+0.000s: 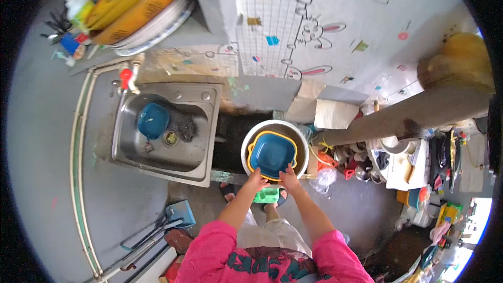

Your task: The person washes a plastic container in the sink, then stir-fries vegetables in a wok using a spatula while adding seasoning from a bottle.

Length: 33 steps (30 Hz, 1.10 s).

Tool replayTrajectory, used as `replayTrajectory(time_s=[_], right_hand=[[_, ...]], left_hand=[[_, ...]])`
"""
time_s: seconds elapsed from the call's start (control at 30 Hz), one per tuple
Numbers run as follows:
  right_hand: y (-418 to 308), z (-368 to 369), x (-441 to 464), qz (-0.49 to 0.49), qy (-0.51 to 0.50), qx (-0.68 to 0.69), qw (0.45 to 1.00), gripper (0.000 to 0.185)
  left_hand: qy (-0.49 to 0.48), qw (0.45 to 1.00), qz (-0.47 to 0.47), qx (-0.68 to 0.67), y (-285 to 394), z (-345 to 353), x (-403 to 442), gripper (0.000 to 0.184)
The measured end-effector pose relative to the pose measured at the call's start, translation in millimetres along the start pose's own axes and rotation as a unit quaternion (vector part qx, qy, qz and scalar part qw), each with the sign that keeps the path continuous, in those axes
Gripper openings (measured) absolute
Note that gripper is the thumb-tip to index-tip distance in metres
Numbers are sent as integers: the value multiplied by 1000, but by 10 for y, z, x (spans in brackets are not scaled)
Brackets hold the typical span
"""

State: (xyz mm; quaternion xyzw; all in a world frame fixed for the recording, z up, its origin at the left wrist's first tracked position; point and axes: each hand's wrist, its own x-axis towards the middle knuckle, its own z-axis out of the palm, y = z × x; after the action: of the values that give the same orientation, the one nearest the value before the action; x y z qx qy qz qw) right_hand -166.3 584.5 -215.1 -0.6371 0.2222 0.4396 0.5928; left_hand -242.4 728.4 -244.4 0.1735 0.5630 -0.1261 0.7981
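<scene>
Lettering (264, 266) on our pink shirt (209, 241) too creased to read. Steel sink (209, 126) L of metal pot (303, 141), 2nd basin (152, 120) twd sink's far-L corner. We've blue basin (273, 153), yellow edge, within pot rim, opening up; near-square, can't call long axis. L hand (256, 180) + R hand (289, 177) pinch its near edge, one per corner.

Dark ledge (229, 149) — metal basin (303, 152) on it, steel sink (196, 94) alongside.
</scene>
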Motion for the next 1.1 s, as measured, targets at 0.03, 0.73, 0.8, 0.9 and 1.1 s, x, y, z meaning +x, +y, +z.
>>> replayTrajectory(time_s=[0.03,0.73,0.8,0.9,1.1], right_hand=[[-90,57,-85,6,-14,-2,1000,82],[-580,3079,-778,-145,-198,45,969,58],[-462,3520,-761,-131,-202,41,970,57],[-330,4112,-760,-93,-205,22,974,57],[-127,4887,-504,-29,-224,-18,974,58]], left_hand=[[7,1000,8,-12,78,92,-258,52],[-176,959,160,-154,2088,-1701,-1919,67],[-146,963,166,-155,2377,-2044,-1928,65],[-116,968,173,-136,2730,-2553,-1913,60],[-17,973,169,-154,3303,-3206,-1563,20]])
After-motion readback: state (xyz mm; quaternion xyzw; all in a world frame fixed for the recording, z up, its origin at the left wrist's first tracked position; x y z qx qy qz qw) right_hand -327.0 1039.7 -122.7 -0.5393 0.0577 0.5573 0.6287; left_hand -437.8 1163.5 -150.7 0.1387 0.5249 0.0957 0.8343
